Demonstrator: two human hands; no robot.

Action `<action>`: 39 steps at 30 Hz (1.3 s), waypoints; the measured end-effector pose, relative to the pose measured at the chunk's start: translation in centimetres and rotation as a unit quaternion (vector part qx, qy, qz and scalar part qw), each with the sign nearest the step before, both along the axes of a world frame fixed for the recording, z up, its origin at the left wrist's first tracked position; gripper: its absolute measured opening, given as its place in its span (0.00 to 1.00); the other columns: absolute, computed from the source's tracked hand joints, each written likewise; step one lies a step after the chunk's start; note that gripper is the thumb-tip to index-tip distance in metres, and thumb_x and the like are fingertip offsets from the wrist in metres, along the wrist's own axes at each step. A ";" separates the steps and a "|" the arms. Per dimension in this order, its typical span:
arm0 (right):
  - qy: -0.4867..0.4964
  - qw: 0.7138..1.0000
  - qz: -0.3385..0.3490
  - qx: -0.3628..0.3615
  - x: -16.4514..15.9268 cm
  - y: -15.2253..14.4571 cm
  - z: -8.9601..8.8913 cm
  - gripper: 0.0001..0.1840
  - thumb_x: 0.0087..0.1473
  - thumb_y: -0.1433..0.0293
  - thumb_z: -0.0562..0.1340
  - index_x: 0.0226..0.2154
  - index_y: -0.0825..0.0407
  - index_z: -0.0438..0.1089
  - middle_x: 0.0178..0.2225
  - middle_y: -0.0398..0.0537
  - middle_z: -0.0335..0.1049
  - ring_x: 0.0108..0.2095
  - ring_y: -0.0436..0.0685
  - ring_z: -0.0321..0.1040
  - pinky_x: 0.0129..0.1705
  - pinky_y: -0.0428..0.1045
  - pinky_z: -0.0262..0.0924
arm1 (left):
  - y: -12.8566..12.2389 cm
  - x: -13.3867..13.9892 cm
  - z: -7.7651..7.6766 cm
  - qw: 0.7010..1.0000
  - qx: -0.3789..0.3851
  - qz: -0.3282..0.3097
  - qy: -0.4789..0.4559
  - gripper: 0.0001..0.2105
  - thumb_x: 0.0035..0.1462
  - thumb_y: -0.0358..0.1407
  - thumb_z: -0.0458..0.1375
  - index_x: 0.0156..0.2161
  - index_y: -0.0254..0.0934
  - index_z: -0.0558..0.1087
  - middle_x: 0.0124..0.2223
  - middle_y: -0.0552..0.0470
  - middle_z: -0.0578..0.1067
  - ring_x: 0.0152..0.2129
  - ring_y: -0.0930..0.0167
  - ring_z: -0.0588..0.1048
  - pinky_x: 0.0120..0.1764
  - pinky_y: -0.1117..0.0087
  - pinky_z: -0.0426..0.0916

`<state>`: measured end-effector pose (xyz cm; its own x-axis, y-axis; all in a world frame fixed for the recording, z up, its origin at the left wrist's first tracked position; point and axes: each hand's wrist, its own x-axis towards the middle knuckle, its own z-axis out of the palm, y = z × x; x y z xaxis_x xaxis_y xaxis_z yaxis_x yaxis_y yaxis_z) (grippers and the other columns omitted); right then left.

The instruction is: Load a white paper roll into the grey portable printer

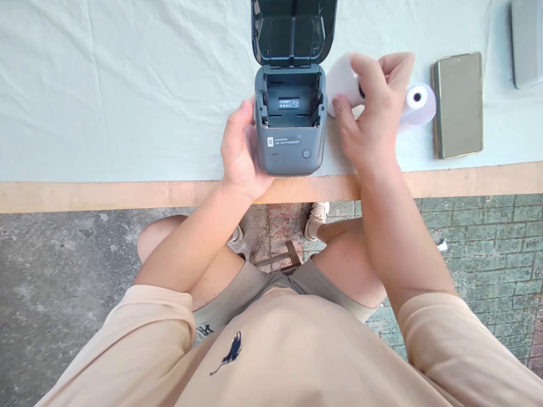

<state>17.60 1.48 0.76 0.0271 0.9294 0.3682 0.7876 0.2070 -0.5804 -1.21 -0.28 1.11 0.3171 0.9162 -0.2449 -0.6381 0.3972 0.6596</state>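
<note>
A dark grey label printer (291, 150) is tipped toward me near the table's front edge. Its dark see-through lid (292, 34) stands raised, and the bay inside holds no roll. My left hand (244, 150) grips the printer's left side, thumb up along the wall. Just right of the printer, my right hand (373, 102) pinches a white paper roll (341, 85) between thumb and fingers; a bit of its dark core shows. Beyond that hand lies a second white paper roll (417, 102), its core hole facing me.
A phone (460, 104) in a gold-edged case lies right of the rolls. At the far right sits a grey-white box-like object (528, 42), partly cut off. A pale cloth (127, 90) covers the table, whose bare wooden edge (85, 195) faces me.
</note>
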 end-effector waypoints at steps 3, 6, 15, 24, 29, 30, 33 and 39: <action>0.029 0.998 0.054 0.001 0.1 0.2 -0.5 0.38 0.47 0.78 0.60 0.59 0.36 0.54 0.47 0.43 0.67 0.41 0.55 0.64 0.50 0.56 0.64 | 0.0 0.0 0.1 1.000 -0.007 0.000 0.023 0.17 0.57 0.52 0.49 0.40 0.47 0.74 0.51 0.54 0.80 0.60 0.61 0.72 0.54 0.61 0.75; 0.064 0.993 0.100 -0.001 -0.1 -0.4 0.2 0.40 0.49 0.77 0.60 0.61 0.34 0.51 0.43 0.40 0.70 0.44 0.56 0.68 0.49 0.55 0.65 | 0.0 0.0 0.2 0.999 -0.012 0.001 0.036 0.17 0.57 0.53 0.49 0.41 0.48 0.74 0.53 0.54 0.79 0.61 0.61 0.71 0.55 0.61 0.74; 0.030 0.964 -0.163 0.210 3.6 -3.6 2.8 0.22 0.49 0.77 0.62 0.43 0.36 0.68 0.41 0.39 0.64 0.47 0.59 0.63 0.48 0.59 0.55 | 0.0 0.1 0.3 1.000 -0.010 0.010 -0.002 0.15 0.57 0.52 0.50 0.37 0.48 0.74 0.49 0.53 0.80 0.60 0.59 0.72 0.59 0.57 0.71; 0.100 0.977 -0.135 0.128 5.2 -1.6 -0.3 0.24 0.37 0.76 0.61 0.39 0.42 0.57 0.38 0.44 0.60 0.32 0.55 0.61 0.36 0.54 0.55 | -0.1 0.3 0.4 1.000 -0.006 0.012 0.016 0.15 0.57 0.52 0.49 0.38 0.49 0.73 0.50 0.54 0.80 0.59 0.62 0.73 0.58 0.60 0.72; 0.170 0.960 0.002 0.224 2.0 -1.3 1.9 0.10 0.49 0.70 0.57 0.36 0.42 0.61 0.38 0.44 0.57 0.42 0.56 0.66 0.45 0.55 0.62 | -0.1 0.4 0.3 1.000 -0.003 0.023 0.006 0.15 0.57 0.51 0.50 0.39 0.47 0.73 0.47 0.52 0.80 0.61 0.61 0.70 0.58 0.60 0.71; 0.175 0.964 0.026 0.196 1.1 -1.4 2.4 0.10 0.52 0.69 0.56 0.39 0.40 0.62 0.40 0.43 0.59 0.44 0.55 0.67 0.47 0.55 0.63 | -0.1 0.4 0.2 1.000 -0.001 0.023 0.008 0.15 0.58 0.51 0.50 0.39 0.47 0.73 0.46 0.52 0.80 0.62 0.61 0.69 0.59 0.60 0.70; 0.154 0.967 0.102 0.173 -1.9 -2.2 4.2 0.14 0.56 0.65 0.56 0.46 0.40 0.63 0.49 0.42 0.65 0.54 0.57 0.67 0.56 0.57 0.63 | -0.2 0.5 0.2 0.999 0.029 0.019 0.008 0.16 0.60 0.51 0.48 0.41 0.47 0.73 0.45 0.53 0.79 0.65 0.62 0.65 0.59 0.60 0.68; -0.112 0.991 0.067 -0.008 -5.1 -2.5 7.0 0.20 0.45 0.74 0.59 0.41 0.41 0.65 0.40 0.39 0.74 0.43 0.64 0.73 0.50 0.65 0.60 | -0.6 0.7 -0.1 0.997 0.064 0.032 -0.010 0.13 0.62 0.46 0.50 0.45 0.44 0.71 0.43 0.52 0.77 0.61 0.62 0.69 0.56 0.62 0.70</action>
